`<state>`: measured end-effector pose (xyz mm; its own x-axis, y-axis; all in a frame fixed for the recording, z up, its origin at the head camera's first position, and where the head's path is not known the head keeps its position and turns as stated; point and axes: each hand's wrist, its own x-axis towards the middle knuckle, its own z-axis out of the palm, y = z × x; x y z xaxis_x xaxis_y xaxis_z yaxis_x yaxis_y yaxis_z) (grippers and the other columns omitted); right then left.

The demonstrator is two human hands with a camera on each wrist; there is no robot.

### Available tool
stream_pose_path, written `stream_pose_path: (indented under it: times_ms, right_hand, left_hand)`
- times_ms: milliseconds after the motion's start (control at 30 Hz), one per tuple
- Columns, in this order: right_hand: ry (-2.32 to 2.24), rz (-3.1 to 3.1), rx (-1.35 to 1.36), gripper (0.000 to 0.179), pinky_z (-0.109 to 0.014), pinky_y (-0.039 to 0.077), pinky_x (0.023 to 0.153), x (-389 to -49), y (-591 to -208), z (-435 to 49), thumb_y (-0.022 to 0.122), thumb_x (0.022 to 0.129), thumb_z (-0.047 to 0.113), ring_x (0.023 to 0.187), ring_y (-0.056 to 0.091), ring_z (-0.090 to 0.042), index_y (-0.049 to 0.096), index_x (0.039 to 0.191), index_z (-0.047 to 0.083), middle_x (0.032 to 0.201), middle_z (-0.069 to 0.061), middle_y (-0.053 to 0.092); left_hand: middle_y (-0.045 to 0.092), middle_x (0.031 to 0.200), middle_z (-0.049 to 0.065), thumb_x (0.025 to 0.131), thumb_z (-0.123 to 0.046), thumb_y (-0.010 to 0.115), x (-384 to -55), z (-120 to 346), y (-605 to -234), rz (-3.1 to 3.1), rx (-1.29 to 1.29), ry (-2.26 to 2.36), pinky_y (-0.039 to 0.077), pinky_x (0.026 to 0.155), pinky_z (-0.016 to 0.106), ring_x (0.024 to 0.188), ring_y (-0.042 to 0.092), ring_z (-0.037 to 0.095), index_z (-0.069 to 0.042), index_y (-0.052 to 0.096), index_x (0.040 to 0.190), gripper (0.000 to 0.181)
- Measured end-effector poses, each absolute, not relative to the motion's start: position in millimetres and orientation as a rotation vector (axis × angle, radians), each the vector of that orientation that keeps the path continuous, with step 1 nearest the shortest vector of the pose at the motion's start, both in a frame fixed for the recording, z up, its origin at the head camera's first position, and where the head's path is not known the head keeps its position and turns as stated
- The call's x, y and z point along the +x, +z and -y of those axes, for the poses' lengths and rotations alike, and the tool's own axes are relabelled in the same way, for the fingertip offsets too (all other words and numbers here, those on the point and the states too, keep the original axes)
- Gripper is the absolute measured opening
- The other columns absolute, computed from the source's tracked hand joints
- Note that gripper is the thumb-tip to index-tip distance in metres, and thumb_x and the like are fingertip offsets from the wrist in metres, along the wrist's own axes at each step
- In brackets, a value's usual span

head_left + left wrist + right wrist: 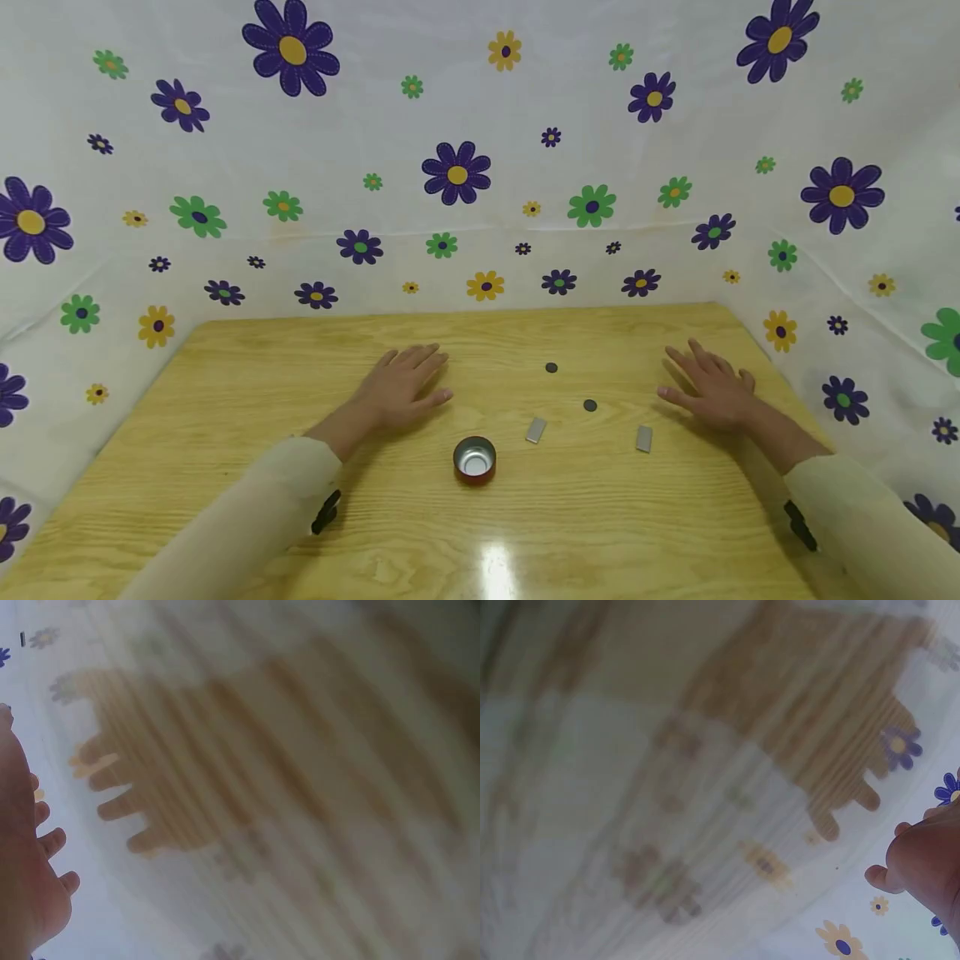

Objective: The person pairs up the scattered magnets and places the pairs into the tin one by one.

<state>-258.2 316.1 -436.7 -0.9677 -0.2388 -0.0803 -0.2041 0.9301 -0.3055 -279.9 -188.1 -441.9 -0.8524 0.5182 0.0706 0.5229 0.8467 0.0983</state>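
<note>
My left hand [401, 387] lies palm down low over the wooden table, fingers spread, holding nothing. Across from it, my right hand [712, 392] is also spread with nothing in its grasp. Between them, nearer to me, stands a small round metal bowl [475, 461], red outside and silver inside. To its right are two flat grey rectangular pieces, one [536, 430] close to the bowl and another [644, 439] near my right hand. Farther back lie two dark round discs, one [590, 406] nearer and one [551, 367] farther. The wrist views show parts of each hand, the left [34, 877] and the right [926, 862].
The glossy light-wood tabletop [360, 550] reaches back to a white cloth [337, 142] printed with purple, green and yellow flowers. That cloth also closes in both sides. A dark wrist device [326, 512] sits under the left sleeve, another [800, 527] under the right.
</note>
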Motion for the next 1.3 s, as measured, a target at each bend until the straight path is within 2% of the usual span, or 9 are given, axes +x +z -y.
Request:
stream_pose_path:
  times_ms: [400,833,1133,1300]
  right_hand:
    - [-0.448,-2.978,-0.362,0.083,-0.083,0.010,0.097,-255,-436,-309,0.048,0.096,0.064,0.140,0.017,-0.058,0.023,0.158,0.015,0.163,-0.028,0.007]
    - [-0.484,-3.014,-0.484,0.073,-0.082,0.015,0.097,-245,-441,-295,0.054,0.096,0.057,0.138,0.025,-0.058,0.037,0.152,0.013,0.162,-0.027,0.015]
    - [-0.521,-3.032,-0.653,0.059,-0.076,0.020,0.095,-242,-442,-292,0.070,0.085,0.056,0.137,0.028,-0.054,0.057,0.127,0.018,0.159,-0.021,0.026]
    - [-0.540,-3.040,-0.806,0.048,-0.067,0.023,0.094,-243,-444,-291,0.077,0.080,0.054,0.127,0.037,-0.043,0.059,0.110,0.021,0.142,-0.017,0.043]
  left_hand:
    - [0.038,0.159,0.010,0.101,-0.058,0.041,-276,167,-443,2.902,-0.951,-0.167,0.025,0.118,0.053,0.146,0.035,0.030,-0.015,0.044,0.151,0.066]
    - [0.042,0.156,0.008,0.099,-0.057,0.050,-273,146,-449,2.882,-1.092,-0.276,0.027,0.117,0.052,0.144,0.039,0.030,-0.020,0.051,0.147,0.061]
    - [0.047,0.152,0.011,0.096,-0.053,0.059,-272,125,-442,2.832,-1.255,-0.301,0.030,0.116,0.050,0.141,0.043,0.031,-0.018,0.055,0.143,0.059]
    - [0.051,0.149,0.009,0.095,-0.053,0.060,-273,116,-443,2.834,-1.308,-0.284,0.033,0.115,0.049,0.139,0.045,0.028,-0.018,0.057,0.142,0.058]
